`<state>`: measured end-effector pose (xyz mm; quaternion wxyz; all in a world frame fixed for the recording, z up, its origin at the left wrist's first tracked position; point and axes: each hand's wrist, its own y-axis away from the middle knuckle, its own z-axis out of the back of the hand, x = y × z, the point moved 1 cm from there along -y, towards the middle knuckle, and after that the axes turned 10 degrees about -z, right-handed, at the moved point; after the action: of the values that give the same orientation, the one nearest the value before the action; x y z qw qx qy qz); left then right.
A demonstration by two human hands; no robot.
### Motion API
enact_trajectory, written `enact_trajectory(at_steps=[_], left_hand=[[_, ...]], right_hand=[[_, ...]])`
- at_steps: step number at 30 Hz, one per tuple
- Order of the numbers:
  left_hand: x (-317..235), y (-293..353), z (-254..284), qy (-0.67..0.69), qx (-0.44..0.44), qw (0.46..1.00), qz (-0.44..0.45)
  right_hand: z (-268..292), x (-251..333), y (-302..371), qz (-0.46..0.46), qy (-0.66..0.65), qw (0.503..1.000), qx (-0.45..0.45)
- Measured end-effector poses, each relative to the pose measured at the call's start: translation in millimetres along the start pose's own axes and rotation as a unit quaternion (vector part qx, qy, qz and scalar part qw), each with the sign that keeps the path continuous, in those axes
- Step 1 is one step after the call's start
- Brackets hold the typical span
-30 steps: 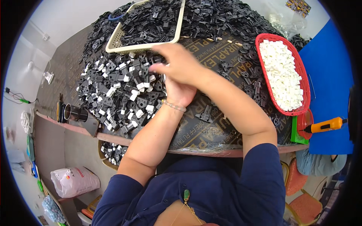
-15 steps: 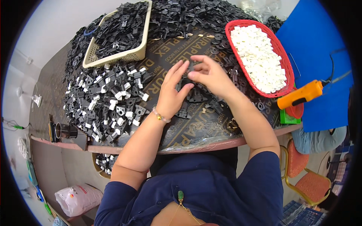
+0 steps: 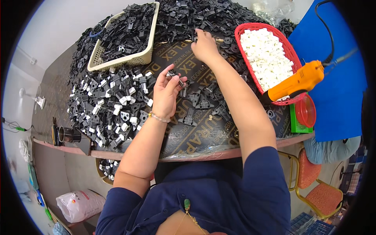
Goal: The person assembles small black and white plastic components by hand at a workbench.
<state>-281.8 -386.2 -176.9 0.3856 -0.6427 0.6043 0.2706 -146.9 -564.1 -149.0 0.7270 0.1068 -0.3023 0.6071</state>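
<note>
My left hand, palm turned up over the middle of the table, holds a small black plastic part between thumb and fingers. Farther off, my right hand reaches to the near edge of a big heap of black plastic parts. Its fingers are curled in a pinch around a dark piece there, mostly hidden by the fingers. Between my forearms lie several loose black parts. Left of my left hand spreads a pile of black parts fitted with white pieces.
A cream basket of black parts stands back left. At right, a red basket holds white pieces. An orange corded power tool hangs over its near end. Beside it are a small red bowl, a green box and a blue board.
My hands were together mid-table; they have parted. My right hand has gone away to the far heap, my left slightly nearer, holding a black part. The orange tool has shifted left over the basket.
</note>
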Motion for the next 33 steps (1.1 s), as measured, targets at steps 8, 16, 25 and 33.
enact_trajectory(at_steps=[8, 16, 25, 33], left_hand=[[1.2, -5.7, 9.6, 0.054, -0.033, 0.997, 0.033], [-4.3, -2.5, 7.4, 0.065, -0.037, 0.997, 0.035], [-4.4, 4.4, 1.1, 0.058, -0.02, 0.997, 0.04], [-3.4, 6.2, -2.4, 0.039, 0.021, 0.998, 0.041]], right_hand=[[-62.7, -25.3, -80.4, 0.057, -0.016, 0.998, 0.027], [39.4, -33.6, -42.4, -0.016, 0.328, 0.929, 0.17], [87.9, -59.9, 88.2, 0.122, 0.248, 0.932, 0.233], [95.9, -65.6, 118.4, 0.04, -0.188, 0.948, 0.253]])
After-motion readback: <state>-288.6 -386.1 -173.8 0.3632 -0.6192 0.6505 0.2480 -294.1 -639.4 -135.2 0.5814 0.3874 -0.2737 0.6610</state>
